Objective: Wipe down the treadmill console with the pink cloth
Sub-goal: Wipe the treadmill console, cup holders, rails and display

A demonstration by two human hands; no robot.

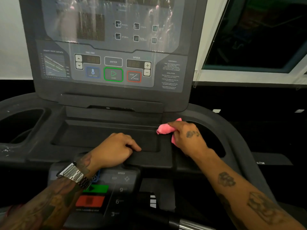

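The dark grey treadmill console (93, 95) fills the view, with an upright display panel above and a flat tray ledge below. My right hand (187, 138) is closed around the bunched pink cloth (163, 129) and presses it on the ledge at the tray's right end, beside the right cup recess. My left hand (114, 150) rests on the tray's front lip with its fingers curled loosely over the edge, holding nothing. A metal watch sits on my left wrist.
Deep cup recesses flank the tray: the left recess (21, 125) and the right recess (211, 135). A lower button strip (121, 178) with speed keys, a green key and a red key lies under my left wrist. A metal handlebar (191, 225) shows at the bottom. A window (257, 35) is at the upper right.
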